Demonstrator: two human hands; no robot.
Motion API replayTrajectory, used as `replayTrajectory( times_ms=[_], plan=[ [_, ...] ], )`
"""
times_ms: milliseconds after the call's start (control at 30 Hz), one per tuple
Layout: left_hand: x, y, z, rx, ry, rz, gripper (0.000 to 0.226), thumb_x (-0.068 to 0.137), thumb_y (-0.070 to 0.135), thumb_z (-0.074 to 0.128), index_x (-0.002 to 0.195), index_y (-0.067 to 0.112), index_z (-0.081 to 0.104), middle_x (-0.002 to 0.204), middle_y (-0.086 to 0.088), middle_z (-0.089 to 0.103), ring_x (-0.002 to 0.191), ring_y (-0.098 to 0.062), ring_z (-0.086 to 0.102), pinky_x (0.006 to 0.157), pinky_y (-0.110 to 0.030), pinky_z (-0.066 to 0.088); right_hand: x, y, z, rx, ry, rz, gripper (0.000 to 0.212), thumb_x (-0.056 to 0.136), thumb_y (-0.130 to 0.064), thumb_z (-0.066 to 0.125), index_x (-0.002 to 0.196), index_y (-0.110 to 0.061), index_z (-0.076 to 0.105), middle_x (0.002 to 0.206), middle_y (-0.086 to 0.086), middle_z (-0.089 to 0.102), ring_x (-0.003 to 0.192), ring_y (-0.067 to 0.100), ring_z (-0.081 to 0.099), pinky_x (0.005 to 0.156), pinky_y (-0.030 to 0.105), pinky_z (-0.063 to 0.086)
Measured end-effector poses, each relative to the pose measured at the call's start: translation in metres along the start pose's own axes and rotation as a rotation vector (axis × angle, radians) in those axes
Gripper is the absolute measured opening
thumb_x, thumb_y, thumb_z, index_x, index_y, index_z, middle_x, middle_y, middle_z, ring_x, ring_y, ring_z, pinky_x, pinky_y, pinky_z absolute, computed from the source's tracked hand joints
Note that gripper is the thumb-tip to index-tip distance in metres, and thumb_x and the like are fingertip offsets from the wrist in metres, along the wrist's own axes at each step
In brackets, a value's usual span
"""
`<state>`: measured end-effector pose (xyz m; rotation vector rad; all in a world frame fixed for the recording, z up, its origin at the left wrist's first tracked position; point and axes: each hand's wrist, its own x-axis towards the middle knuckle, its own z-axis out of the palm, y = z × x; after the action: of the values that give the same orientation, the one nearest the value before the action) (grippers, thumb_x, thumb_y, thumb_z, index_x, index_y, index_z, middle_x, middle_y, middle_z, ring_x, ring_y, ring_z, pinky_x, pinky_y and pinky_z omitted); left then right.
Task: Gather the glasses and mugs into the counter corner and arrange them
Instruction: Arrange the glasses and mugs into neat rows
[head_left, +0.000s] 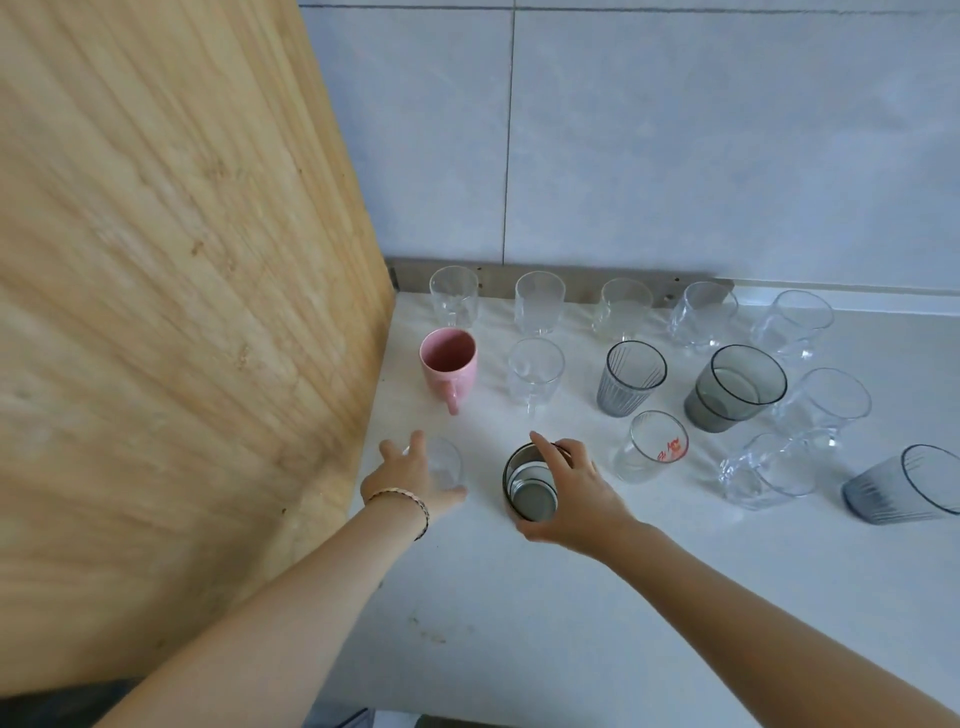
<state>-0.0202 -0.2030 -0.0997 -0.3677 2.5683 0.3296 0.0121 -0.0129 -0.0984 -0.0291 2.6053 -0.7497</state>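
A tall wooden panel (171, 291) filled the left of the view, meeting a pale tiled wall (675, 135) at the corner of a white counter (545, 623). On that counter, close to the corner, the drinking vessels stood upright in loose rows. Along the wall ran a back row of clear glasses (540, 301), five in all, the two rightmost looking tilted by the wide lens. In front of them stood a smoky grey tumbler (735, 387), a ribbed grey glass (629, 376), a clear glass (535, 374) and, nearest the panel, a pink mug (449, 364) with its handle pointing toward the person. Farther right were two more clear glasses and, near the frame's edge, another ribbed grey glass (904, 486). A clear glass with red print (652, 446) stood just beside the right hand. The right hand (571, 499) was wrapped around a dark-rimmed glass (530, 483) resting on the counter, fingers curled over its far rim and thumb at the near side, a firm grasp. The left hand (415, 478), a braided bracelet (402, 501) on its wrist, had its fingers spread around a small clear glass (444, 462) near the panel, touching its side; whether it gripped or merely steadied the glass could not be told.
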Motion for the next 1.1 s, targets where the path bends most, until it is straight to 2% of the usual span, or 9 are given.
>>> replayTrajectory(
  times_ms=[67, 167, 267, 400, 700, 833, 900, 1000, 1100],
  plan=[
    [-0.002, -0.006, 0.005, -0.065, -0.002, -0.034, 0.088, 0.073, 0.054, 0.063, 0.14, 0.022, 0.015, 0.131, -0.007, 0.03, 0.102, -0.026, 0.059, 0.073, -0.028, 0.042, -0.004, -0.001, 0.006, 0.066, 0.044, 0.029, 0.109, 0.069, -0.043, 0.076, 0.151, -0.026, 0.005, 0.147, -0.002, 0.021, 0.137, 0.018, 0.031, 0.108, 0.033, 0.039],
    [-0.006, -0.015, 0.015, -0.315, -0.03, -0.052, 0.084, 0.072, 0.045, 0.069, 0.138, 0.027, 0.02, 0.128, -0.007, 0.033, 0.085, -0.028, 0.057, 0.07, -0.027, 0.044, -0.005, -0.003, 0.013, 0.121, 0.098, 0.064, 0.111, 0.069, -0.039, 0.079, 0.151, -0.017, 0.007, 0.15, 0.0, 0.021, 0.139, 0.019, 0.029, 0.109, 0.032, 0.035],
    [-0.005, -0.019, 0.022, -0.508, -0.01, -0.045, 0.084, 0.068, 0.038, 0.075, 0.136, 0.03, 0.025, 0.128, -0.006, 0.042, 0.095, -0.028, 0.06, 0.074, -0.032, 0.051, 0.001, -0.004, 0.013, 0.155, 0.114, 0.06, 0.108, 0.068, -0.034, 0.08, 0.15, -0.014, 0.012, 0.148, 0.0, 0.024, 0.138, 0.019, 0.031, 0.108, 0.031, 0.037],
    [-0.005, -0.014, 0.024, -0.595, 0.05, -0.024, 0.086, 0.062, 0.036, 0.079, 0.133, 0.026, 0.032, 0.127, -0.005, 0.05, 0.104, -0.029, 0.061, 0.087, -0.038, 0.054, 0.01, -0.009, 0.012, 0.163, 0.135, 0.047, 0.104, 0.067, -0.031, 0.08, 0.148, -0.016, 0.016, 0.146, -0.001, 0.026, 0.134, 0.019, 0.034, 0.104, 0.03, 0.041],
    [0.0, -0.005, 0.026, -0.659, 0.085, -0.042, 0.087, 0.057, 0.04, 0.079, 0.129, 0.027, 0.033, 0.122, -0.007, 0.052, 0.1, -0.029, 0.062, 0.088, -0.044, 0.056, 0.011, -0.009, 0.014, 0.113, 0.125, 0.033, 0.108, 0.067, -0.035, 0.08, 0.149, -0.018, 0.013, 0.146, -0.002, 0.025, 0.134, 0.018, 0.034, 0.103, 0.031, 0.043],
    [-0.001, -0.002, 0.021, -0.543, 0.019, -0.077, 0.091, 0.069, 0.053, 0.071, 0.141, 0.023, 0.022, 0.139, -0.01, 0.039, 0.12, -0.032, 0.051, 0.1, -0.042, 0.046, 0.004, -0.006, 0.0, 0.148, 0.009, 0.02, 0.121, 0.066, -0.039, 0.082, 0.152, -0.018, -0.002, 0.153, -0.002, 0.014, 0.142, 0.018, 0.024, 0.111, 0.033, 0.033],
    [-0.009, 0.005, 0.011, -0.368, 0.128, -0.084, 0.087, 0.079, 0.06, 0.053, 0.146, 0.016, 0.018, 0.149, -0.014, 0.027, 0.133, -0.035, 0.037, 0.109, -0.044, 0.036, -0.005, 0.002, -0.018, 0.148, 0.0, -0.031, 0.121, 0.067, -0.035, 0.082, 0.152, -0.016, -0.002, 0.155, 0.0, 0.011, 0.144, 0.017, 0.018, 0.114, 0.029, 0.023],
    [-0.021, 0.023, -0.001, -0.322, 0.359, 0.198, 0.094, 0.074, 0.066, 0.037, 0.144, 0.004, 0.027, 0.15, -0.017, 0.028, 0.139, -0.032, 0.028, 0.112, -0.041, 0.029, -0.015, 0.028, -0.051, 0.019, 0.19, -0.085, 0.097, 0.075, -0.017, 0.074, 0.15, -0.011, 0.013, 0.153, 0.006, 0.018, 0.144, 0.022, 0.019, 0.114, 0.024, 0.018],
    [-0.029, 0.05, -0.001, -0.096, 0.241, 0.459, 0.096, 0.076, 0.061, 0.052, 0.147, 0.007, 0.018, 0.155, -0.011, 0.023, 0.143, -0.026, 0.024, 0.113, -0.035, 0.028, -0.011, 0.058, -0.078, 0.013, 0.327, 0.099, 0.085, 0.078, -0.017, 0.07, 0.148, -0.007, 0.022, 0.151, 0.01, 0.025, 0.141, 0.027, 0.022, 0.115, 0.031, 0.021]
  ],
)
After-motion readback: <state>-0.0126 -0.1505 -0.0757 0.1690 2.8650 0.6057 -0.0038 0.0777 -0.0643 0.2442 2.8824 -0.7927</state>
